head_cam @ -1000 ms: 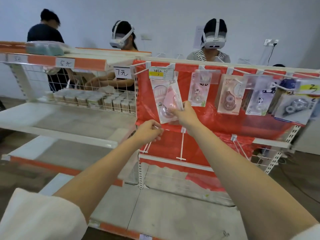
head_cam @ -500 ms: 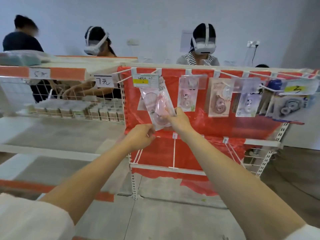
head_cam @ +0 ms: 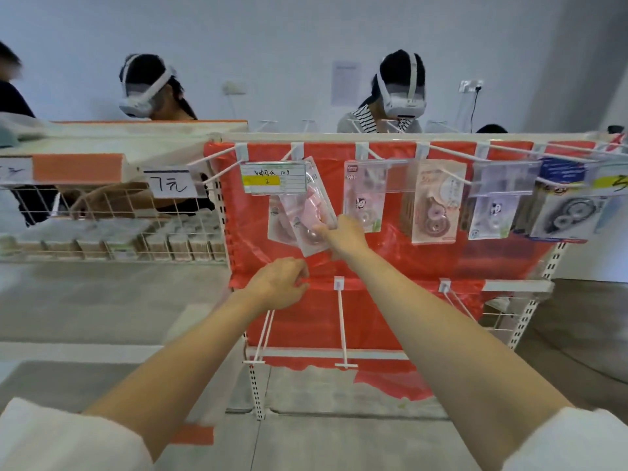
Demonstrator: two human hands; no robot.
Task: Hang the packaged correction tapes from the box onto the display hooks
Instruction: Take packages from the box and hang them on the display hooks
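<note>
My right hand [head_cam: 343, 234] pinches the lower right edge of a pink packaged correction tape [head_cam: 307, 215], which hangs tilted behind the yellow-and-white price tag [head_cam: 273, 177] on the leftmost upper hook of the red display board [head_cam: 373, 263]. My left hand [head_cam: 280, 283] hovers just below the pack with its fingers loosely curled and nothing in them. More packaged correction tapes hang on the hooks to the right: a clear panda pack [head_cam: 365, 195], a pink-brown pack [head_cam: 436, 202] and further ones [head_cam: 489, 215]. The box is out of view.
Bare white hooks [head_cam: 341, 321] stick out toward me from the board's lower rail. A wire-fronted shelf [head_cam: 112, 232] with several small boxes stands to the left. People wearing headsets stand behind the rack. Grey shelf boards lie below.
The view has shifted so the rack sits further left and nearer. My right hand still holds the pink pack on the hook; my left hand stays just beneath it.
</note>
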